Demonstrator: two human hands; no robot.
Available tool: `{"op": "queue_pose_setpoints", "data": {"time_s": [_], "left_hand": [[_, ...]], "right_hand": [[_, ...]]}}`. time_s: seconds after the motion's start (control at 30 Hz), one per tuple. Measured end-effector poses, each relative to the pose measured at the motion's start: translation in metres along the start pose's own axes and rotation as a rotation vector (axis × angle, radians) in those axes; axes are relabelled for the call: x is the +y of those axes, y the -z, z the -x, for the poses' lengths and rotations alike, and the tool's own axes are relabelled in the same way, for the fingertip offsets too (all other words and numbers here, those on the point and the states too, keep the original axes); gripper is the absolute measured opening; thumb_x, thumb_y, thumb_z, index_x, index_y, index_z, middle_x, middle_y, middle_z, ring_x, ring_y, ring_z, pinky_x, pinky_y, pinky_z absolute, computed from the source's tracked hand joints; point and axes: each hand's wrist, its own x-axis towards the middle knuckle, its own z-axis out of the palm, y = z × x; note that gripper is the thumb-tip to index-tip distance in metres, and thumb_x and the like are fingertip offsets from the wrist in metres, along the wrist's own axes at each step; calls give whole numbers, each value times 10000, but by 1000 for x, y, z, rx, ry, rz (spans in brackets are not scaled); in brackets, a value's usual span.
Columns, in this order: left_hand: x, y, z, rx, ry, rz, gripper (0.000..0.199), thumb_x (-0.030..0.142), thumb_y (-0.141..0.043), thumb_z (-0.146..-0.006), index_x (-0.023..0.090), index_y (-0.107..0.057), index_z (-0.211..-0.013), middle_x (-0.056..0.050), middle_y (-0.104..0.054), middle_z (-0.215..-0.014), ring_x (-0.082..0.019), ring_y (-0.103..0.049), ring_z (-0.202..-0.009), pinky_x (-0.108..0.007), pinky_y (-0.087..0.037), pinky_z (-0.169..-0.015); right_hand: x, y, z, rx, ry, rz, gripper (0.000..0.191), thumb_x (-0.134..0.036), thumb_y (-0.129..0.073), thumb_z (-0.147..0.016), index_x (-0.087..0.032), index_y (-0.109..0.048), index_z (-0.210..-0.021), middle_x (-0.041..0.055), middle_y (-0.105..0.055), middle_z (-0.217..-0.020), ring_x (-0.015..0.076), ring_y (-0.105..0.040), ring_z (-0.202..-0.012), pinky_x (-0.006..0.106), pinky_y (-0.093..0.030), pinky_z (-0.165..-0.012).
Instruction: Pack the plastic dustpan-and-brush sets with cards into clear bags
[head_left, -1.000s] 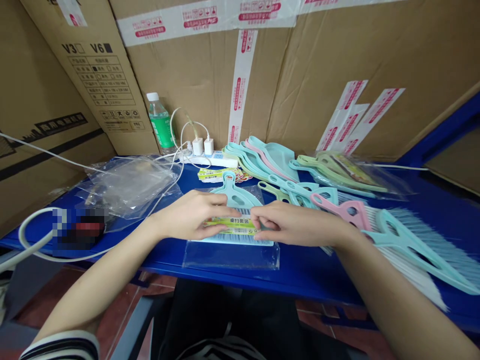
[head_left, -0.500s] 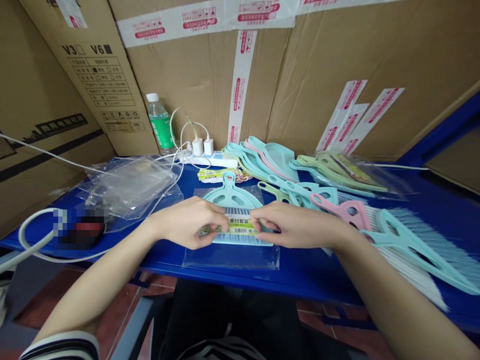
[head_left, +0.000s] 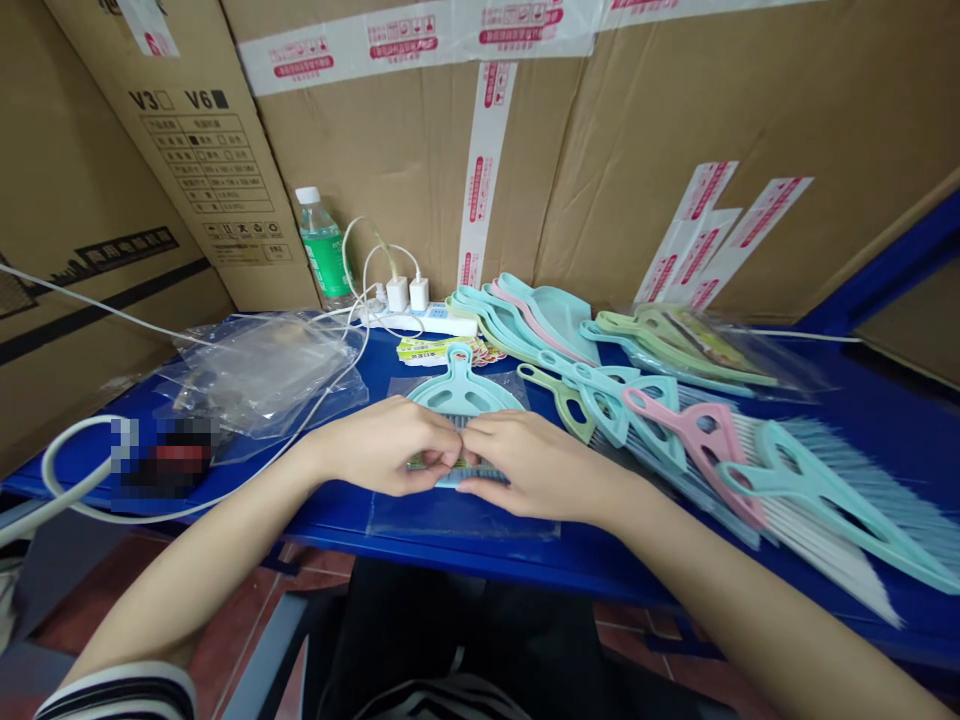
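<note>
L hand (head_left: pixel 401 445) & R hand (head_left: pixel 529 462) meet over blue dustpan (head_left: pixel 460 381), nr front edge of table (head_left: pixel 319 515), approx mid-length; fingers curled, can't tell if gripping. Clear bag (head_left: pixel 457 515) under/around dustpan, unclear which. Brushes (head_left: pixel 679 420) twd R edge, bottle (head_left: pixel 325 258) at back edge.

I can read "V3" beside a blank box and "V6" beside a filled one on the left cardboard panel (head_left: pixel 259 225), above a printed table (head_left: pixel 202 165) too fine for me and a row of handling symbols (head_left: pixel 244 230). Farther left, a dark strip (head_left: pixel 127 250) carries Chinese characters starting 商用. On the far cardboard, white tape (head_left: pixel 349 62) repeats red-boxed lettering and small pictograms; I can't resolve the words.
</note>
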Motion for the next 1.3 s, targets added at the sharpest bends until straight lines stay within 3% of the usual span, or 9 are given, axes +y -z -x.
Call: {"op": "queue_pose_setpoints", "data": {"time_s": [0.2,0.43,0.7,1.1,1.3], "left_hand": [[0,1,1,32,-1,-24,134,100,-514,-799,180,-573,-710,37,-598,-640,-93,-528,-583,-211,-363,-558],[0,2,1,34,20,-56,144,121,-503,-801,185,-584,-700,29,-609,-628,-104,-531,-574,-228,-357,-545],[-1,2,1,24,20,-74,176,128,-508,-813,185,-567,-658,34,-621,-610,-102,-550,-569,-235,-346,-542],[-2,5,5,-77,87,-129,121,71,-546,-688,190,-549,-671,52,-598,-631,-101,-539,-572,-227,-331,-533],[-2,8,6,-92,116,-72,127,79,-521,-708,188,-522,-643,50,-589,-587,-89,-529,-522,-209,-339,-517]], "right_hand": [[-1,-5,-2,96,29,159,108,-138,-553,-874,-136,-628,-796,52,-615,-733,188,-555,-706,315,-411,-683],[-5,-5,1,74,65,407,122,-118,-550,-781,-135,-627,-873,77,-619,-768,226,-555,-758,341,-374,-674],[-7,-12,1,132,132,555,170,-78,-494,-883,-161,-620,-804,40,-619,-694,195,-567,-678,309,-366,-621],[-7,-8,4,58,102,445,145,-70,-590,-873,-162,-606,-762,17,-625,-700,178,-571,-655,300,-381,-613],[-6,-8,4,120,75,434,104,-134,-611,-882,-162,-607,-782,25,-623,-704,185,-572,-660,306,-380,-617]]}}
